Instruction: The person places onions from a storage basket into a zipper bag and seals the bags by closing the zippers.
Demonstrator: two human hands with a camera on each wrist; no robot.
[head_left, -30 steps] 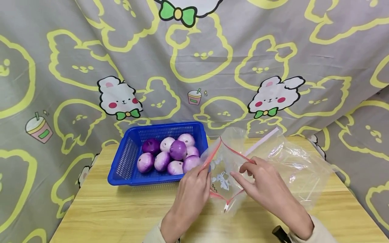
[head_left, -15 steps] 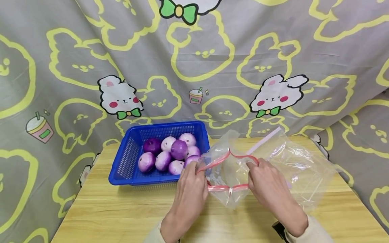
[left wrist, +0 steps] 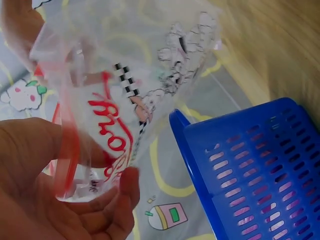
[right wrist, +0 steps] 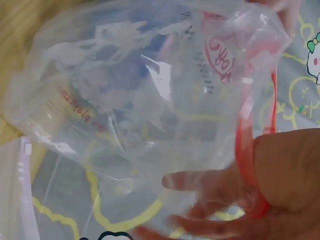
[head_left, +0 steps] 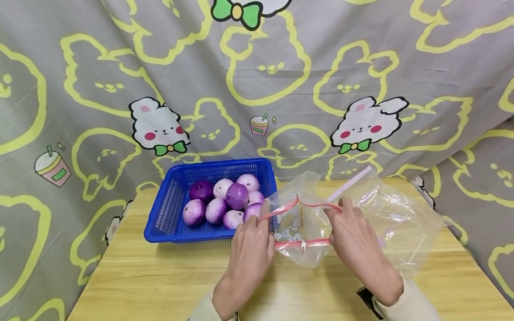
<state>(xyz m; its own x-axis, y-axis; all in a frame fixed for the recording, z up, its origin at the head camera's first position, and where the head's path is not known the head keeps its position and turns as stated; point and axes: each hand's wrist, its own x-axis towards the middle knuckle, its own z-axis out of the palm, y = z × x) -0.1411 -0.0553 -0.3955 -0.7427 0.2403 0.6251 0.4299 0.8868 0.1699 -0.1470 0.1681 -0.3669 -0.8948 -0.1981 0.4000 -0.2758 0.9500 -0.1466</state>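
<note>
A clear zip bag [head_left: 303,256] with a red seal strip and printed pictures is held with its mouth spread. My left hand [head_left: 250,249] pinches the left side of its rim; in the left wrist view the thumb and fingers [left wrist: 127,192] lie on either side of the plastic. My right hand [head_left: 361,245] grips the right side of the rim, its thumb seen through the plastic in the right wrist view. Close beyond my left hand stands a blue basket [head_left: 162,209] holding several purple onions [head_left: 237,196].
A second clear bag [head_left: 405,227] with a pale lilac strip lies flat on the wooden table [head_left: 160,285] at the right. Behind the table hangs a grey patterned curtain [head_left: 281,80].
My right hand has gone from loosely curled at the bag's mouth to gripping its right rim. The mouth is now drawn wider sideways. Basket and onions stay put.
</note>
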